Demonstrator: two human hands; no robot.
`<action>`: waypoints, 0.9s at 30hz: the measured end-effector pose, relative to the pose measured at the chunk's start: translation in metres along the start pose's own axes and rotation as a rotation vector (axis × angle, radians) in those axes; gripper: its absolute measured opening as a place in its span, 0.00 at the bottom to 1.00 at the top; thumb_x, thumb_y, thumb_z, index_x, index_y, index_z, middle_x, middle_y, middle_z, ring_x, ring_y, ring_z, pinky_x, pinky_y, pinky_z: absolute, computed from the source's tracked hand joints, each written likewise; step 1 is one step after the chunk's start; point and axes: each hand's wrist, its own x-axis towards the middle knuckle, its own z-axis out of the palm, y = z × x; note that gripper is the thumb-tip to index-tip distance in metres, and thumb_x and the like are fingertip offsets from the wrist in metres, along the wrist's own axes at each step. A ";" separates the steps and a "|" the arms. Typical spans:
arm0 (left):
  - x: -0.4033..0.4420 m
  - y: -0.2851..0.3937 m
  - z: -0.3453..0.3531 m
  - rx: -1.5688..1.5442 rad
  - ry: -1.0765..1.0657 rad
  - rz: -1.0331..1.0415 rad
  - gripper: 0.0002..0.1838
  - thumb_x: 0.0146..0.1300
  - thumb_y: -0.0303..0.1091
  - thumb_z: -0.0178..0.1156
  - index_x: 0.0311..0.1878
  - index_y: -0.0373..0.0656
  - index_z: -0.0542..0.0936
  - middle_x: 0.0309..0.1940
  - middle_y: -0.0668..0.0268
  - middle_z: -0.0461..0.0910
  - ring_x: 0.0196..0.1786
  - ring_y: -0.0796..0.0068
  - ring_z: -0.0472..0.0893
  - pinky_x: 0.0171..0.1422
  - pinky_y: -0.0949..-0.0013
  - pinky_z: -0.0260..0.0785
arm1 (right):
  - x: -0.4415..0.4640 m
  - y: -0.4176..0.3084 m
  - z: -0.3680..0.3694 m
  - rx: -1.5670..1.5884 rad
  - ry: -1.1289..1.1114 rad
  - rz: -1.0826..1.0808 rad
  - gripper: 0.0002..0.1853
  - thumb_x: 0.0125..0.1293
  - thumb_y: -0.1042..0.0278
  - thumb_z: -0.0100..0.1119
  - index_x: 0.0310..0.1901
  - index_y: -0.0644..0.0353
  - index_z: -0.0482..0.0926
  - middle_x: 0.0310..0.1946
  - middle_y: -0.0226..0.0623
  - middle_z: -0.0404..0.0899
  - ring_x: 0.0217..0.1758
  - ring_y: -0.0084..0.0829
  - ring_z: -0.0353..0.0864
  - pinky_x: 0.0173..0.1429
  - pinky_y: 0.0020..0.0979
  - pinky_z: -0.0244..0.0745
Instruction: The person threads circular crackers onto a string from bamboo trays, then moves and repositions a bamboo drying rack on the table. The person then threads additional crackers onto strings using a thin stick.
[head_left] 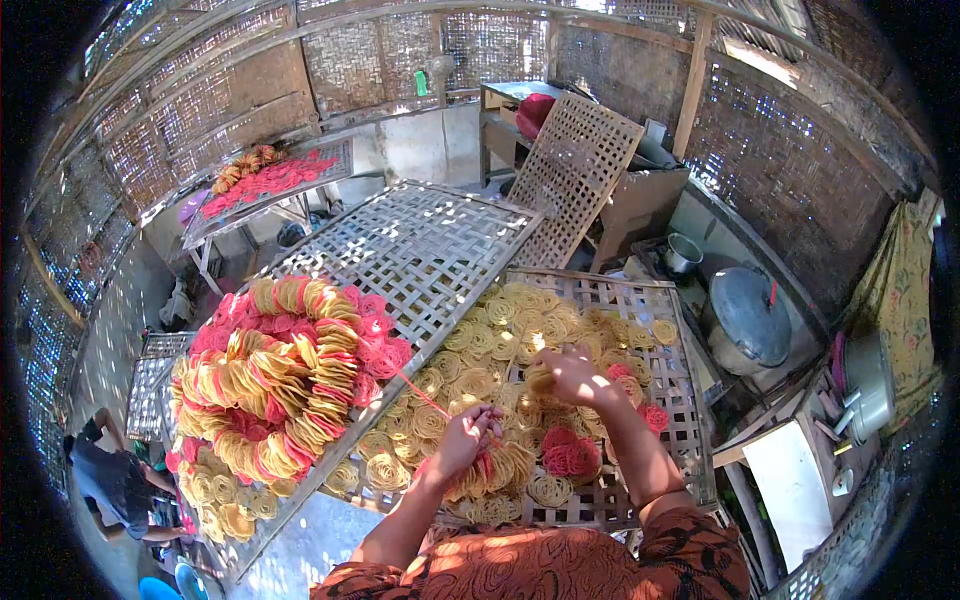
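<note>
My left hand (470, 435) is closed, pinching a red string (425, 396) that runs up and left toward the slatted tray's edge. Just below it hangs a row of yellow lacy crackers (505, 470), with some pink at one end. My right hand (570, 375) is closed around a small bunch of yellow crackers (540, 381), over a woven bamboo rack (690, 430) spread with yellow coiled crackers (470, 375). A stack of pink crackers (570, 455) lies between my forearms. The fingertips of both hands are partly hidden.
A big coil of strung yellow and pink crackers (265, 375) rests on the left slatted tray (400, 250). Another rack (575, 170) leans behind. A lidded pot (748, 318) stands right. At lower left, another person (115, 480) bends over.
</note>
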 end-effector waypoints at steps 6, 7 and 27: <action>0.000 0.003 0.002 0.122 -0.043 0.058 0.12 0.71 0.32 0.42 0.48 0.38 0.73 0.26 0.70 0.75 0.22 0.85 0.66 0.28 0.80 0.59 | 0.005 0.036 0.048 0.338 0.147 0.036 0.19 0.55 0.71 0.60 0.49 0.62 0.72 0.46 0.45 0.77 0.50 0.44 0.76 0.54 0.40 0.71; -0.003 0.006 0.004 0.165 -0.050 0.086 0.12 0.71 0.32 0.42 0.48 0.38 0.73 0.26 0.70 0.75 0.23 0.83 0.68 0.30 0.79 0.62 | -0.001 0.026 0.034 0.755 0.167 0.139 0.19 0.57 0.69 0.60 0.50 0.63 0.71 0.45 0.44 0.77 0.49 0.42 0.77 0.52 0.39 0.72; -0.038 0.020 0.012 0.491 -0.031 0.214 0.11 0.68 0.30 0.47 0.43 0.34 0.77 0.25 0.65 0.79 0.30 0.80 0.77 0.38 0.75 0.68 | -0.044 -0.006 0.004 1.173 0.624 0.074 0.27 0.55 0.75 0.62 0.56 0.66 0.64 0.47 0.39 0.74 0.49 0.28 0.74 0.54 0.30 0.70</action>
